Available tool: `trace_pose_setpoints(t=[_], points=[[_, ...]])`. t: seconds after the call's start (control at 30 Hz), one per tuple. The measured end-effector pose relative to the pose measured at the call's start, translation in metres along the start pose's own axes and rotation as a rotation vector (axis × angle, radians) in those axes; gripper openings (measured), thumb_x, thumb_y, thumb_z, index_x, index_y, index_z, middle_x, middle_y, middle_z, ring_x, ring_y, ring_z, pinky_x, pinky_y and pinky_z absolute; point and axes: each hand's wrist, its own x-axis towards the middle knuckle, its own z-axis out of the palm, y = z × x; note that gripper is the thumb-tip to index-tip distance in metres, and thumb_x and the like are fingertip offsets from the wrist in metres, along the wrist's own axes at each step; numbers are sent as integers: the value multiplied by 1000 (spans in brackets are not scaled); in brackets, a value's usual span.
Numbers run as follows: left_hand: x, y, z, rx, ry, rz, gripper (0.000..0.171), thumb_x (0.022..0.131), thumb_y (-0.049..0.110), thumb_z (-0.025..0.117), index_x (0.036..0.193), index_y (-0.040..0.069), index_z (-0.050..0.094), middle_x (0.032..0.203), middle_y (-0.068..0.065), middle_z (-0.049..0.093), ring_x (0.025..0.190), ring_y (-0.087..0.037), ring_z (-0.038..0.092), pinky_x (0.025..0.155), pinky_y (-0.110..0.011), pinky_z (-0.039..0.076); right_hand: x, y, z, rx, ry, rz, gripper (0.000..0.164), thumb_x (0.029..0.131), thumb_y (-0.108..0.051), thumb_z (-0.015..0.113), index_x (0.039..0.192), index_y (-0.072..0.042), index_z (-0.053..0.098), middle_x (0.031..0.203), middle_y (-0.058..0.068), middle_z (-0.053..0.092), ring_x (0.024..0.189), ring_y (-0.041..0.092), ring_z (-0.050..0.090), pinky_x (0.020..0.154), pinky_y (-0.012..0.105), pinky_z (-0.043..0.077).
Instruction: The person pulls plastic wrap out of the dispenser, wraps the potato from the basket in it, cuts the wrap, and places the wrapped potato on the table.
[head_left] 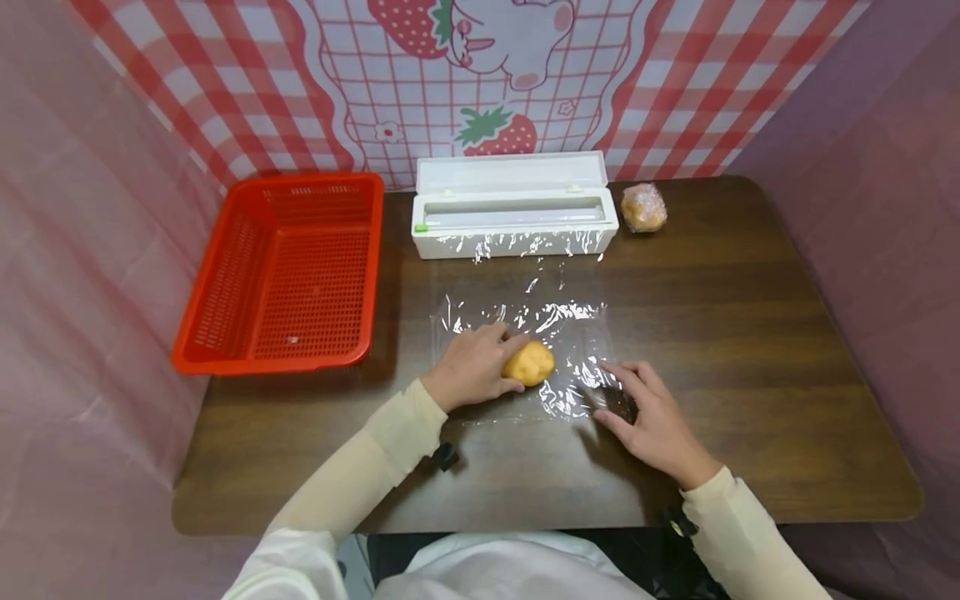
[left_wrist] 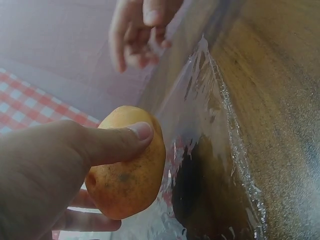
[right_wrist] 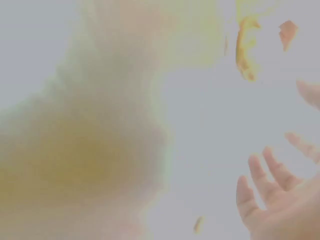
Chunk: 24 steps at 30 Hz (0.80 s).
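Note:
My left hand (head_left: pixel 476 367) holds a yellow potato (head_left: pixel 531 363) over a sheet of clear plastic wrap (head_left: pixel 566 333). In the left wrist view the thumb lies across the potato (left_wrist: pixel 127 175), with fingers on its far side. Whether the potato touches the wrap I cannot tell. The wrap stretches across the table from a white wrap dispenser (head_left: pixel 517 242) whose lid stands up. Beside the sheet's right edge is my right hand (head_left: pixel 656 425), its fingers spread and nothing held. The right wrist view is washed out, though the spread right hand (right_wrist: pixel 280 200) shows there.
A red plastic basket (head_left: pixel 367 333) stands on the left of the brown wooden table (head_left: pixel 765 350). Right of the dispenser lies a wrapped yellowish item (head_left: pixel 643 207), probably a potato in film. A checked strawberry-print cloth (head_left: pixel 495 83) hangs behind.

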Motion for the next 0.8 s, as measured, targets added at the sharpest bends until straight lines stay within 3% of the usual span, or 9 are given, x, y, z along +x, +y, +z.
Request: trace_pose_setpoints(t=[0.17, 0.4, 0.6, 0.8], points=[[-1, 0, 1, -8, -6, 0, 76, 84, 54, 77, 145, 16, 54, 116, -7, 60, 92, -18, 58, 76, -34, 52, 30, -13, 0, 19, -105, -80, 86, 76, -22, 89, 148, -7, 47, 136, 13, 48, 124, 34, 49, 100, 59, 41], [0, -2, 4, 5, 18, 7, 76, 83, 53, 79, 145, 16, 55, 114, -7, 61, 89, -19, 60, 74, -34, 53, 67, -19, 8, -57, -179, -192, 102, 69, -33, 93, 153, -8, 41, 148, 16, 43, 135, 37, 42, 108, 65, 31], [0, -2, 5, 19, 1, -3, 77, 84, 54, 77, 147, 17, 52, 115, -7, 59, 89, -18, 60, 73, -33, 54, 85, -19, 18, -186, -251, -242, 98, 69, -44, 91, 148, -5, 47, 143, 17, 50, 132, 39, 45, 107, 65, 32], [-1, -1, 4, 45, -5, -13, 79, 85, 57, 74, 149, 19, 49, 117, -5, 59, 89, -18, 59, 76, -36, 51, 93, -23, 25, -239, -284, -257, 91, 72, -48, 88, 145, -7, 52, 134, 13, 57, 126, 33, 49, 104, 59, 37]])
